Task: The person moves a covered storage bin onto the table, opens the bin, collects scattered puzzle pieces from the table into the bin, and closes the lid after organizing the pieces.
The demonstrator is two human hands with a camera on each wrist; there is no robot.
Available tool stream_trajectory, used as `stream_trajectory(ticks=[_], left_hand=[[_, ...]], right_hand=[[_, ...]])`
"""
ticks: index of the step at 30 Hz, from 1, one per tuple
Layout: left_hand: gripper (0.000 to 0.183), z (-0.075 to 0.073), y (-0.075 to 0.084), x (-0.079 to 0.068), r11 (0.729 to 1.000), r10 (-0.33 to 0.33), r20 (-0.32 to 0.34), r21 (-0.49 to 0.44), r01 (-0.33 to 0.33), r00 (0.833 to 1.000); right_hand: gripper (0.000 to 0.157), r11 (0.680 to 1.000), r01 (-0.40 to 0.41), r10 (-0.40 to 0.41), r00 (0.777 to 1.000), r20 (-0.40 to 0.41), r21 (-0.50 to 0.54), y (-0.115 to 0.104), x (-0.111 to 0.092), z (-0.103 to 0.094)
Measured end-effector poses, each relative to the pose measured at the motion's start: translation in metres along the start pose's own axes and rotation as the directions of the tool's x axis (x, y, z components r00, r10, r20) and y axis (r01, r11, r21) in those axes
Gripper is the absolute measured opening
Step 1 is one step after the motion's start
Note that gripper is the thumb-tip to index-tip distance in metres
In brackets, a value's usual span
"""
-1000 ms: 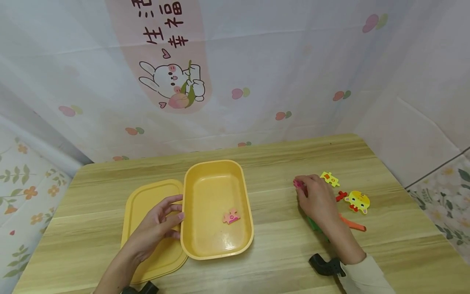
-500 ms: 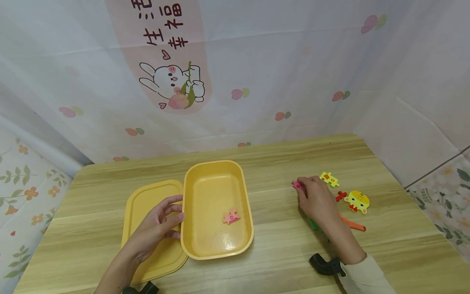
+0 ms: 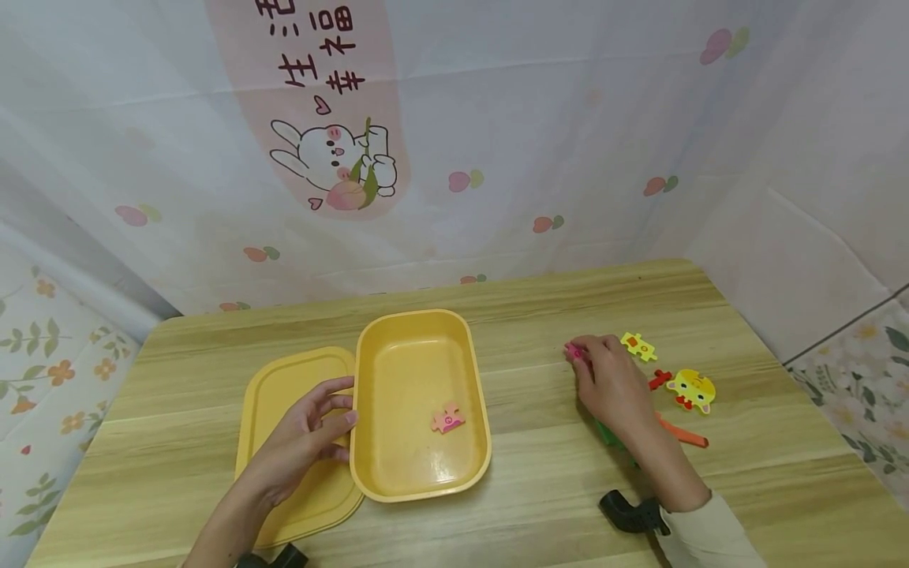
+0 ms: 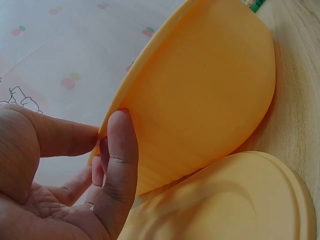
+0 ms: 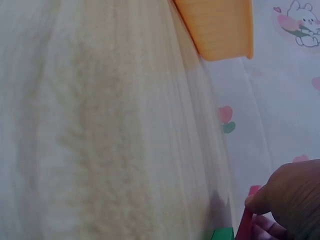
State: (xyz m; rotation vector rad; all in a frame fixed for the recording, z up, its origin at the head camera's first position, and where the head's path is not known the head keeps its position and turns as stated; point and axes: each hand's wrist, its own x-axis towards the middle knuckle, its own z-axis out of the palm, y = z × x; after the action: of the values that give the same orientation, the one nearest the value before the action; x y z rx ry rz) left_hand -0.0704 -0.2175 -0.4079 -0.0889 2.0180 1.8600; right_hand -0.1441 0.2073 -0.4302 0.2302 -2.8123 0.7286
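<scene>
My left hand (image 3: 312, 434) pinches the left rim of a yellow plastic box (image 3: 419, 379). In the left wrist view, the thumb meets the box's rim while a finger lies along its outer wall. One orange-and-pink puzzle piece (image 3: 448, 419) lies inside the box. Over on the right, my right hand (image 3: 618, 383) holds a pink puzzle piece (image 3: 574, 353) between thumb and fingers, with its far part covered by them. Beneath that hand a green piece (image 3: 609, 434) peeks out, mostly hidden. The right wrist view catches the pinching thumb and pink edge at its lower right corner.
A yellow lid (image 3: 294, 386) lies left of the box, partly under my left hand. Right of my right hand are a yellow puzzle piece (image 3: 638, 347), a red piece (image 3: 660, 379), a yellow animal-face piece (image 3: 692, 390) and an orange strip (image 3: 683, 431). A patterned cloth (image 3: 497, 142) hangs behind the table.
The pink piece shifts and tilts slightly in my right hand's fingers. My left hand, the box and the other pieces stay where they were.
</scene>
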Motion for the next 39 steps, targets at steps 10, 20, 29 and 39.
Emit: stream_trajectory(ticks=[10,20,29,39], left_hand=[[0.066,0.001,-0.001,0.0,1.0,-0.004,-0.005,0.0,0.004,1.0],[0.066,0.001,0.0,0.0,1.0,-0.002,-0.001,-0.003,0.002,1.0],[0.066,0.001,0.001,0.0,1.0,0.006,0.001,-0.003,-0.006,1.0],[0.066,0.001,0.0,0.0,1.0,0.004,-0.001,-0.014,-0.004,1.0]], right_hand=[[0.031,1.0,0.027,-0.027,0.996,-0.082,0.001,-0.001,0.001,-0.001],[0.03,0.998,0.044,-0.039,0.991,-0.125,0.038,-0.004,0.002,-0.004],[0.027,0.994,0.055,-0.042,0.99,-0.135,0.093,-0.008,0.004,-0.005],[0.029,0.967,0.079,-0.047,0.99,-0.136,0.242,-0.012,0.005,-0.008]])
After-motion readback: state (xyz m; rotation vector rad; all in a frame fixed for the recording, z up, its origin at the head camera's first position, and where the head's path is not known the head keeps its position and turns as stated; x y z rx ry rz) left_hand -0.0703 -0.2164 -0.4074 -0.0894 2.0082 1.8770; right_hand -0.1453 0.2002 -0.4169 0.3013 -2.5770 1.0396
